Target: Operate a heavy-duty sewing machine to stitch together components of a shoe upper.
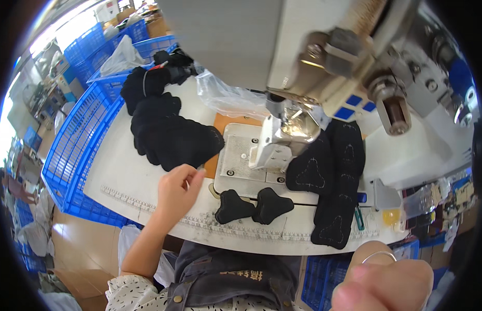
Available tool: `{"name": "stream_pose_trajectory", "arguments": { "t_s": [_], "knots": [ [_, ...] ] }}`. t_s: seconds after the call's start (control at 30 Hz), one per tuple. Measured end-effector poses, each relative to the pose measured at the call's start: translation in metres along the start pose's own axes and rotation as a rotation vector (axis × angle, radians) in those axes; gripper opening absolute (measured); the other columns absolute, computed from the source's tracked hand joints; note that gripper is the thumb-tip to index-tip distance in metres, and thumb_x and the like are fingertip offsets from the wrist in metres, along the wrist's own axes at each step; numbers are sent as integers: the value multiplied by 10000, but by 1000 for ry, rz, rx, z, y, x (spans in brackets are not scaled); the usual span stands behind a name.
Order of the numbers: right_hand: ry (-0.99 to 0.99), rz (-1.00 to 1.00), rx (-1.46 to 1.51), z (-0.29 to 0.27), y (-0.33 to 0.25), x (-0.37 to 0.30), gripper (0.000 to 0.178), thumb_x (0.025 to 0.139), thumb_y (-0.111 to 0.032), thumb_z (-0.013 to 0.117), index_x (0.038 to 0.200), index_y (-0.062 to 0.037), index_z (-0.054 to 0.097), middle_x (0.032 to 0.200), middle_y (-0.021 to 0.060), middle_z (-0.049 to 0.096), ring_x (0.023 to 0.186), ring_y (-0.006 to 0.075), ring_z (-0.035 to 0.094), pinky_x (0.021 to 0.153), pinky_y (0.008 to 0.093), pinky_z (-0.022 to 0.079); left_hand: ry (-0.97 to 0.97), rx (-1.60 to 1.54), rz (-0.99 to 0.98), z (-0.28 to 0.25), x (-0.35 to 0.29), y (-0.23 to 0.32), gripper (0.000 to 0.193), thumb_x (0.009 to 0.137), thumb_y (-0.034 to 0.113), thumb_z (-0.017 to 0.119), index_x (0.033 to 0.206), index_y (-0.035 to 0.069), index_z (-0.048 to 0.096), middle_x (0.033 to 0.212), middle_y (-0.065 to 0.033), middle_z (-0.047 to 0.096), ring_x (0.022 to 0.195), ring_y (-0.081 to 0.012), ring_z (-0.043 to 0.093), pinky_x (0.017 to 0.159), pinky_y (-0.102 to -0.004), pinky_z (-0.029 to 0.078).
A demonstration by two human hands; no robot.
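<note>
My left hand is at the near edge of a long, overlapping stack of black fabric pieces. Its fingers are curled in and the thumb side points right; whatever they may hold is too small to make out. My right hand is raised close to the camera at lower right, large and soft in focus, with a bracelet at the wrist. Its fingers look pressed together, and any thing in them is hidden. Two small black three-lobed pads lie side by side before the sewing machine.
Black pieces with pale stitched outlines lie right of the needle area. Beside them are a green thread snipper and a yellow item. Blue crates stand left of the white table. Clear plastic lies behind.
</note>
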State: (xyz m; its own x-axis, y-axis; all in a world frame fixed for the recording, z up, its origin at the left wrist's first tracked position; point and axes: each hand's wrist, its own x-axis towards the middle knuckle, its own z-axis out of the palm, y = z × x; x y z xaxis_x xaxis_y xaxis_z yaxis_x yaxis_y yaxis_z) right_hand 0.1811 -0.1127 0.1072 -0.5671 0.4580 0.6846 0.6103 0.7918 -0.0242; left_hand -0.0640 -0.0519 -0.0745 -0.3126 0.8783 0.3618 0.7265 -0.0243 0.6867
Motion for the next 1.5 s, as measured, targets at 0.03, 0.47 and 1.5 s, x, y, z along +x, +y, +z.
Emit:
{"name": "stream_pose_trajectory", "arguments": {
  "t_s": [0.03, 0.47, 1.5],
  "knots": [
    [-4, 53, -7, 0, -2, 0, 210, 888, -160, 384, 1087, -113, 433, 828, 72, 588, 621, 190, 511, 504, 294, 400, -19, -3, 10, 5, -3, 6, 188, 768, 146, 654, 681, 15, 551, 582, -74, 518, 464, -188, 456, 447, -295, 360],
    [376, 169, -81, 23, 7, -14, 273, 914, -269, 300, 1018, -80, 467, 813, 52, 605, 631, 205, 524, 557, 331, 406, -218, 134, 396, 44, -39, 7, 491, 724, 180, 690, 1120, -44, 506, 1184, -183, 466, 1042, -352, 475, 895, -400, 380],
    [-369, 347, -178, 143, 149, -50, 231, 753, -214, 633, 820, -18, 532, 697, 69, 535, 606, 227, 585, 517, 316, 489, -275, -991, -452, 30, -30, 13, 228, 924, 197, 442, 801, 19, 515, 642, -61, 557, 494, -142, 553, 447, -237, 419]
  ]
}}
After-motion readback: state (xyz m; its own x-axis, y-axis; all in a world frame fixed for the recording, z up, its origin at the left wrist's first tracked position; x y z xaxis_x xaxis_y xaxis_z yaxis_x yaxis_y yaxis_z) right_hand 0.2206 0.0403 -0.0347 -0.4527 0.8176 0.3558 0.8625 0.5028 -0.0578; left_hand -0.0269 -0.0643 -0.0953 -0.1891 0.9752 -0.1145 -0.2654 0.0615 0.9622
